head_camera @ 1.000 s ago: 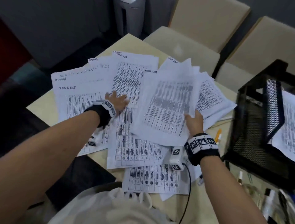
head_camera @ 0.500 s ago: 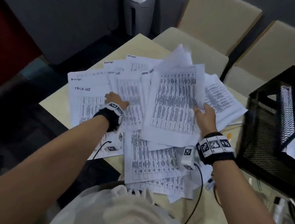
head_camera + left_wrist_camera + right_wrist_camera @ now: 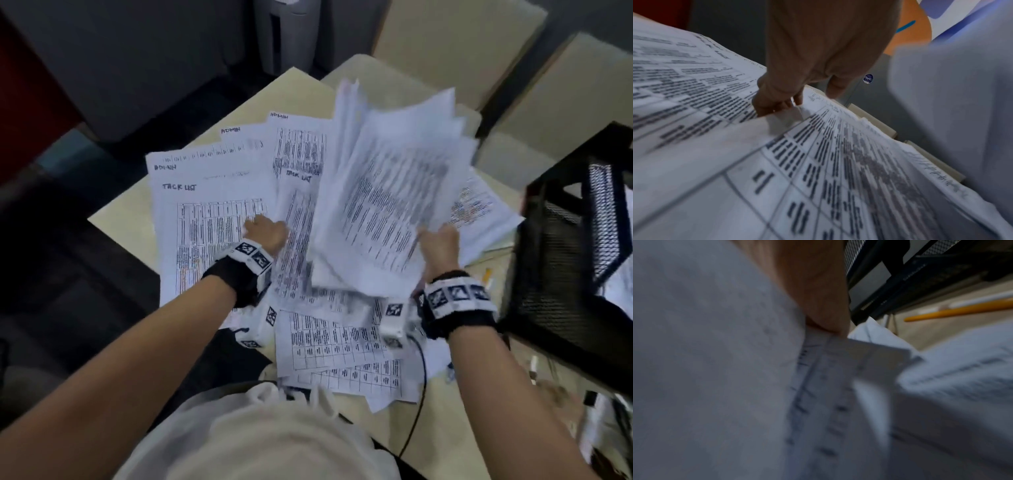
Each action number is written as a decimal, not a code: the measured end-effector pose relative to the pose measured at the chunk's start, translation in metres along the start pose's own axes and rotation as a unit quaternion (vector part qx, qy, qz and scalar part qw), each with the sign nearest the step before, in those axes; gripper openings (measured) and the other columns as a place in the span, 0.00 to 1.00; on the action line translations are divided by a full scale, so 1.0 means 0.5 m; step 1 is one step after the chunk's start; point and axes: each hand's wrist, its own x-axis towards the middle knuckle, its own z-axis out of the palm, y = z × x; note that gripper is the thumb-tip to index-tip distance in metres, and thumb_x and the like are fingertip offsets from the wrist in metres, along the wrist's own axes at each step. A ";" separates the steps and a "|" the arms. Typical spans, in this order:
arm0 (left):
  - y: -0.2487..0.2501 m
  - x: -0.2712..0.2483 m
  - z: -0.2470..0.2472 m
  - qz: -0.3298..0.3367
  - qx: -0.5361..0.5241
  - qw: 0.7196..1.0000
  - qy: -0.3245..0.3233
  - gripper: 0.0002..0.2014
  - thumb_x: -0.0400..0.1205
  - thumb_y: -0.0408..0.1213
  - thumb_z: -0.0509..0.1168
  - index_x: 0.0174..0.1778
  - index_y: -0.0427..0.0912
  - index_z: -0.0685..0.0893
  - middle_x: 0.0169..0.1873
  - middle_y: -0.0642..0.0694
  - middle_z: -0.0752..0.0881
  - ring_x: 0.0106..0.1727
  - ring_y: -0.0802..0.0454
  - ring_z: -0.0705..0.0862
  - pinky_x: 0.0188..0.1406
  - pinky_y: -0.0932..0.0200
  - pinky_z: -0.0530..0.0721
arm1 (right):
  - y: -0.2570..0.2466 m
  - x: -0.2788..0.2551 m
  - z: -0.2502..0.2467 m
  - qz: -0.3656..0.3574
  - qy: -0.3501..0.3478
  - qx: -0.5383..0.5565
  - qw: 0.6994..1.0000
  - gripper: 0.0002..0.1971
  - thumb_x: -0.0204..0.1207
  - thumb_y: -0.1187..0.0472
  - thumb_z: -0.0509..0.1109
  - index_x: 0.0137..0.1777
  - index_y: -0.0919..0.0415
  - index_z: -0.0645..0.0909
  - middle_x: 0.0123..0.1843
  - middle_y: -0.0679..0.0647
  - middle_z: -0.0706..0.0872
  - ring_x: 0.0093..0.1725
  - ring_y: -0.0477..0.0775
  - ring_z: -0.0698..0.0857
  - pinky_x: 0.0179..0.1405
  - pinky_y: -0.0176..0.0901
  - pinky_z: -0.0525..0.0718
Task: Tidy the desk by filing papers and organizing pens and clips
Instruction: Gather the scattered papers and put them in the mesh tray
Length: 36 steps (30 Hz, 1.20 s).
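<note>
Printed sheets headed TASK LIST and ADMIN [image 3: 212,212] lie spread over the beige desk [image 3: 116,219]. My right hand [image 3: 440,241] grips the near edge of a fanned stack of papers [image 3: 387,192] and holds it tilted up above the desk; in the right wrist view the stack [image 3: 715,369] fills the left side under my fingers [image 3: 824,305]. My left hand [image 3: 265,231] has its fingers curled round the edge of a sheet in the middle; the left wrist view shows my left hand's fingers [image 3: 774,104] pinching that sheet [image 3: 777,146].
A black mesh file tray [image 3: 575,246] stands at the right desk edge, with paper inside. A yellow pen [image 3: 957,312] lies on the desk beside it, and small items sit at the near right. Beige chairs [image 3: 455,44] stand behind the desk.
My right hand has lifted the stack higher and tilted it upright, fanning the sheets. My left hand has shifted right and closed on a sheet's edge.
</note>
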 end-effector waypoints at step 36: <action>0.207 -0.223 -0.092 0.458 -0.306 0.828 -0.100 0.13 0.74 0.24 0.71 0.33 0.43 0.75 0.22 0.56 0.87 0.27 0.68 0.85 0.30 0.74 0.81 | -0.124 -0.163 -0.146 -0.174 0.078 0.214 0.958 0.18 0.75 0.79 0.54 0.56 0.55 0.66 0.44 0.41 0.76 0.42 0.37 0.78 0.45 0.33 0.82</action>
